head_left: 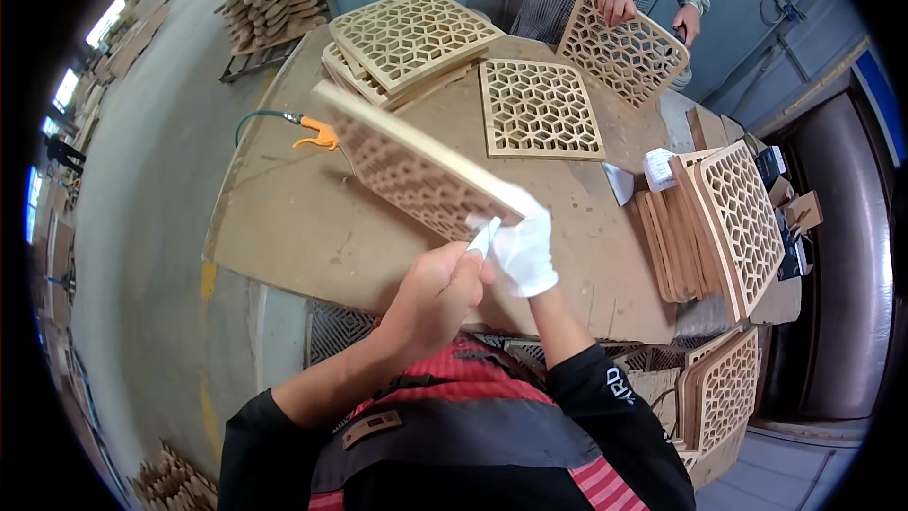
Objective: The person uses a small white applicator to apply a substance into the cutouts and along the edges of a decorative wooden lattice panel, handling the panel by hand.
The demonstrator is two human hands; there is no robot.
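Note:
A lattice wooden panel (pixel 397 166) is held tilted on edge above the worktable (pixel 274 227), its pattern blurred. My right hand (pixel 520 251), in a white glove, grips the panel's near end. My bare left hand (pixel 445 293) is closed on a small white piece (pixel 484 237) at that end, against the panel or very close to it. An orange air blow gun (pixel 317 132) with a green hose lies at the table's left, partly behind the panel. A flat lattice panel (pixel 544 109) lies on the table beyond my hands.
Stacked lattice panels stand at back left (pixel 411 33), right (pixel 733 227) and below the table at right (pixel 724 388). A co-worker's hands (pixel 615 0) hold another panel (pixel 619 52) across the table. Boxes (pixel 794 213) sit at the right edge; wooden pieces (pixel 274 5) are piled on a pallet.

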